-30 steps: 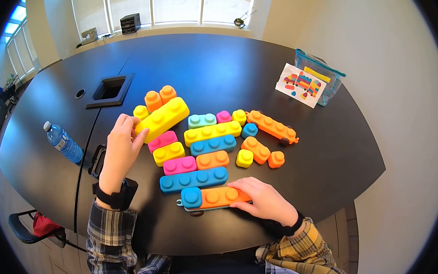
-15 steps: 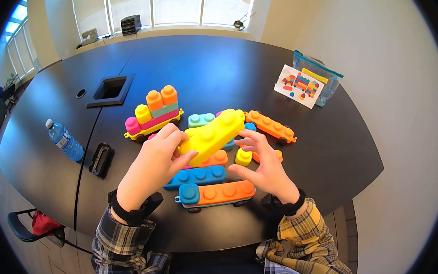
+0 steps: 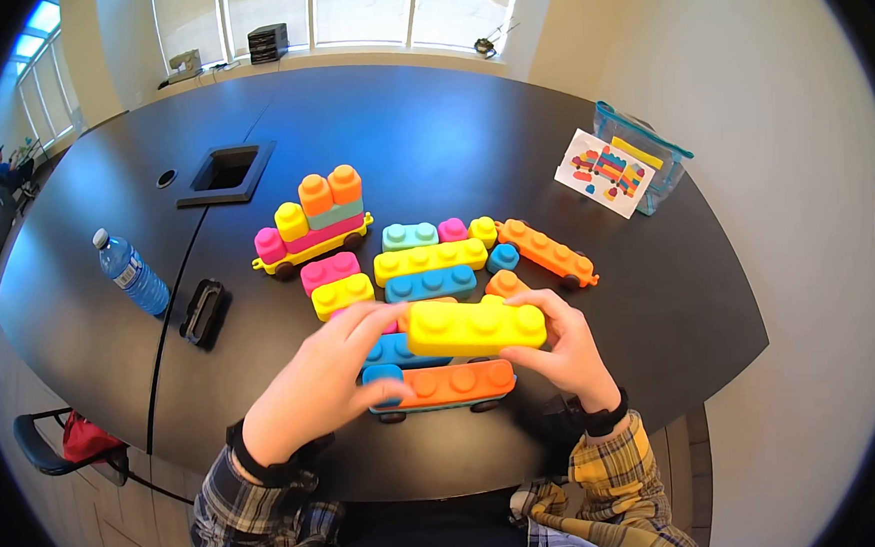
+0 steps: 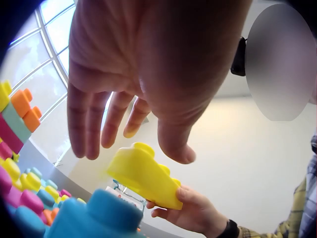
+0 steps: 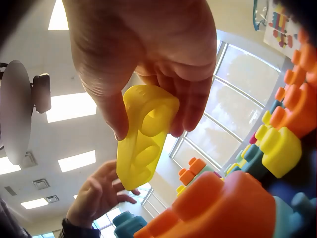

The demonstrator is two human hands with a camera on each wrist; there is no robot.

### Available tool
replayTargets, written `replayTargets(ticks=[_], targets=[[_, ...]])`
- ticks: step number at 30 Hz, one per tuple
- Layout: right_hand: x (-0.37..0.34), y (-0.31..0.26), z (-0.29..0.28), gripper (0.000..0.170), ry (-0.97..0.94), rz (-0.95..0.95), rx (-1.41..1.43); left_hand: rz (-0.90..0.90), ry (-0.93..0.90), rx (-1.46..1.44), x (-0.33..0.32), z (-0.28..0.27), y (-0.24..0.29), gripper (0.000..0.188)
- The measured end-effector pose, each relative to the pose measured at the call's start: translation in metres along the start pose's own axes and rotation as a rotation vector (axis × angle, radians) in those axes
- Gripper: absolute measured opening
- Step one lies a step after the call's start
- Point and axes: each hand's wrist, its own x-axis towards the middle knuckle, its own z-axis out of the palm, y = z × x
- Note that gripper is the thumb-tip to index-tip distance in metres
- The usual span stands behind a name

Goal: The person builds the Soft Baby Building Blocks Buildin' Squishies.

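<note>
A long yellow block [image 3: 476, 328] with round studs is up over the table, gripped at its right end between the thumb and fingers of my right hand [image 3: 560, 351]. Its hollow underside faces the right wrist camera. My left hand [image 3: 329, 380] is by the block's left end, fingers extended; the left wrist view shows a gap between them and the block. Below both hands stands a wheeled car carrying a blue block [image 3: 383, 382] and a long orange block [image 3: 459, 381]. Behind it lies a long blue block [image 3: 394, 350], partly hidden by my left hand.
Loose blocks cover the middle, among them a yellow one [image 3: 429, 261] and a blue one [image 3: 429, 283]. A stacked car [image 3: 312, 238] stands behind left, an orange wheeled base [image 3: 546, 252] behind right. Further out are a water bottle [image 3: 132, 272], black case [image 3: 203, 314] and picture card [image 3: 604, 171].
The yellow block has come from the stacked car at the left to above the front car. It has passed from my left hand to my right, which left the orange block.
</note>
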Motion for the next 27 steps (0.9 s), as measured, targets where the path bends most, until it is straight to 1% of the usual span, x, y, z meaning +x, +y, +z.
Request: replayTargets(ticks=[1,2,3,4,6,7,9,13,15,16,19,21,22,24,27], targets=[[-0.006,-0.001,0.001,0.054,0.009,0.045,0.148,-0.027,-0.05,0.002,-0.011,0.002,-0.003,0.061],[-0.012,0.003,0.0,0.054,0.009,0.045,0.149,-0.055,-0.102,0.003,-0.021,0.006,-0.007,0.067],[-0.017,0.009,-0.001,0.054,-0.021,0.073,0.109,-0.082,-0.108,0.012,-0.03,0.011,-0.011,0.063],[-0.021,0.013,-0.001,0.054,-0.053,0.103,0.07,-0.085,-0.111,0.012,-0.036,0.017,-0.015,0.063],[-0.025,0.017,0.005,0.053,-0.065,0.102,0.04,-0.151,-0.13,0.008,-0.045,0.024,-0.019,0.056],[-0.026,0.018,0.007,0.053,-0.076,0.093,0.02,-0.152,-0.131,0.006,-0.045,0.025,-0.018,0.056],[-0.028,0.022,0.01,0.053,-0.081,0.066,-0.032,-0.167,-0.064,0.0,-0.044,0.027,-0.015,0.048],[-0.03,0.02,0.012,0.057,-0.125,0.069,-0.109,-0.15,-0.058,-0.014,-0.042,0.026,-0.014,0.046],[-0.029,0.017,0.012,0.057,-0.136,0.005,-0.168,-0.137,-0.072,0.002,-0.043,0.026,-0.016,0.048],[-0.029,0.015,0.012,0.057,-0.135,0.005,-0.167,-0.138,-0.073,0.002,-0.043,0.026,-0.016,0.048],[-0.029,0.01,0.012,0.053,-0.169,-0.024,-0.215,-0.136,-0.059,-0.025,-0.042,0.026,-0.017,0.049],[-0.028,0.01,0.012,0.047,-0.152,-0.033,-0.161,-0.143,-0.052,-0.033,-0.042,0.027,-0.017,0.049],[-0.028,0.01,0.013,0.047,-0.152,-0.033,-0.161,-0.143,-0.052,-0.034,-0.042,0.028,-0.017,0.049],[-0.028,0.007,0.014,0.042,-0.167,-0.042,-0.223,-0.152,-0.04,-0.055,-0.044,0.03,-0.019,0.05],[-0.028,0.007,0.018,0.041,-0.145,-0.086,-0.245,-0.193,-0.042,-0.084,-0.043,0.03,-0.015,0.048]])
